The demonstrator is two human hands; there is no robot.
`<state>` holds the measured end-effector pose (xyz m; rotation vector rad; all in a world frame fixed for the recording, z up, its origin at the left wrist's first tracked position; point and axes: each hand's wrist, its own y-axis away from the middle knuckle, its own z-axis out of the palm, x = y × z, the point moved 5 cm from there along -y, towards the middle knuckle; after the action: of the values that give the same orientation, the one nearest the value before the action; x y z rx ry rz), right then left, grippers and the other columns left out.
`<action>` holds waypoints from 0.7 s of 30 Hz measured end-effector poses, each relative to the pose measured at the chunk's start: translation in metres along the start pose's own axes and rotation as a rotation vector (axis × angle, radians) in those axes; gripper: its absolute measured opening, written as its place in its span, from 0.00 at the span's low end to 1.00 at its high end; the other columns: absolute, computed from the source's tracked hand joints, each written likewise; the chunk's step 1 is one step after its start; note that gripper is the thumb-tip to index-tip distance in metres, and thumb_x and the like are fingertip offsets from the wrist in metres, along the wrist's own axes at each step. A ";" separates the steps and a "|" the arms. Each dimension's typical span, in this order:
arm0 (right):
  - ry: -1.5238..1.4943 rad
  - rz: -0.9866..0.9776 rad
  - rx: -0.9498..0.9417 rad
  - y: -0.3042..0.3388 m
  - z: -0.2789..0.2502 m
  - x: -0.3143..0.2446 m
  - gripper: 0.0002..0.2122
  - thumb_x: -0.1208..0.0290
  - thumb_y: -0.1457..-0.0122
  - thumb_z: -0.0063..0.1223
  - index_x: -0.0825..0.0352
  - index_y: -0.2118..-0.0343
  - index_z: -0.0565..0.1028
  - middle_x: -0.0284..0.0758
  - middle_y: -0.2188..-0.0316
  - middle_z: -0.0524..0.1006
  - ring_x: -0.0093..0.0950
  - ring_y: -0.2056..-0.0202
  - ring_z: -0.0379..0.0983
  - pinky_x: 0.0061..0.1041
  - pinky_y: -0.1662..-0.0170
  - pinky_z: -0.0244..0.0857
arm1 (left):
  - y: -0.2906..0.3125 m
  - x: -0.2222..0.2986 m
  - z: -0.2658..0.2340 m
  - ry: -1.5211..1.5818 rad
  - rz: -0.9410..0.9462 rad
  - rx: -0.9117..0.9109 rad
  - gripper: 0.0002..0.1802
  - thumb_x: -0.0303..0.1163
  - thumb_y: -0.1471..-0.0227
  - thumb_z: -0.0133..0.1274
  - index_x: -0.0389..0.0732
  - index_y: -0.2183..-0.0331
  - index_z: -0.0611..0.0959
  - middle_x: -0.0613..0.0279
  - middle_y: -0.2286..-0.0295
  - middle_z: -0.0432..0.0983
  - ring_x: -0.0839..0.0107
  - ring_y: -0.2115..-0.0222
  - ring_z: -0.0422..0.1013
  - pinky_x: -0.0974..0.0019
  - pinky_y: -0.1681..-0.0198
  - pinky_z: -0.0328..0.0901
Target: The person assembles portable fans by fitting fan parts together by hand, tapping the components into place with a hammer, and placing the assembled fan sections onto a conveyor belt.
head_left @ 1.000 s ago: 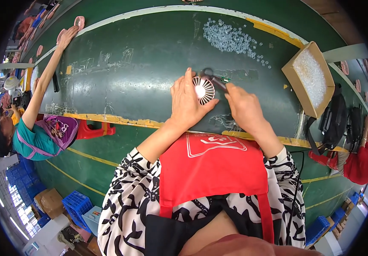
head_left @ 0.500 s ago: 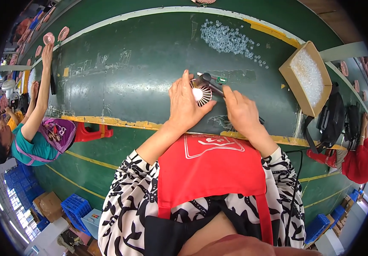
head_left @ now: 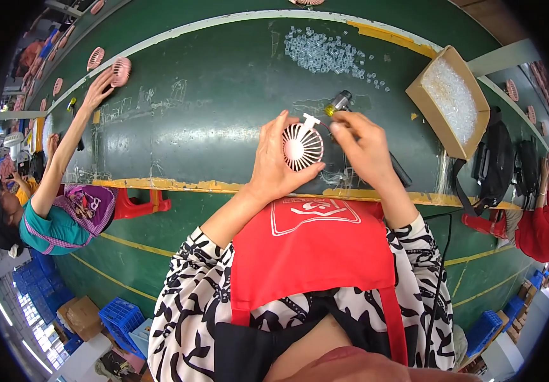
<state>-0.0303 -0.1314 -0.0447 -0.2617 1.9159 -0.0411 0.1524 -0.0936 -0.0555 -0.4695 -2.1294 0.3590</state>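
Note:
My left hand (head_left: 271,159) is curled round a round fan head (head_left: 295,151) with a pale pink slatted grille, holding it just above the bench. A short white stem (head_left: 310,121) sticks up from its far side. My right hand (head_left: 365,145) is closed on a hammer, just right of the fan head. The hammer's head (head_left: 340,102), black with a yellow end, shows beyond my fingers. Its dark handle (head_left: 400,170) comes out behind my hand, and the grip itself is partly hidden.
Many small clear plastic pieces (head_left: 325,54) lie heaped at the bench's far side. A cardboard box (head_left: 422,105) of similar pieces stands at right, beside a black bag (head_left: 496,156). At left, a co-worker's hand (head_left: 99,89) reaches to a pink fan part (head_left: 120,72).
The hammer head has lifted off the fan head and moved right and away. The fan head's grille and white stem now show. The co-worker's hand at left has shifted right.

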 end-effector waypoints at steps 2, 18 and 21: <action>-0.058 0.157 -0.122 0.000 0.011 0.014 0.08 0.75 0.39 0.52 0.75 0.62 0.77 0.37 0.73 0.79 0.20 0.71 0.77 0.21 0.67 0.70 | -0.002 0.004 0.000 0.007 -0.004 0.010 0.60 0.34 0.68 0.73 0.33 0.39 0.54 0.48 0.52 0.70 0.50 0.51 0.65 0.51 0.46 0.60; -0.187 0.251 -0.051 0.024 -0.006 0.049 0.10 0.70 0.36 0.51 0.74 0.62 0.77 0.33 0.77 0.78 0.15 0.74 0.71 0.20 0.70 0.66 | -0.072 -0.041 0.031 -0.044 -0.025 0.105 0.06 0.27 0.54 0.61 0.35 0.71 0.82 0.53 0.70 0.77 0.54 0.66 0.73 0.58 0.63 0.68; -0.151 0.206 -0.060 0.022 -0.005 0.047 0.10 0.70 0.37 0.52 0.74 0.62 0.77 0.35 0.76 0.79 0.17 0.74 0.73 0.21 0.70 0.66 | -0.097 -0.051 0.041 -0.271 -0.099 0.149 0.09 0.32 0.55 0.63 0.37 0.71 0.83 0.57 0.71 0.74 0.56 0.66 0.71 0.56 0.62 0.66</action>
<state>-0.0536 -0.1198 -0.0899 -0.1032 1.7859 0.1699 0.1257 -0.2057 -0.0741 -0.2384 -2.3556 0.5461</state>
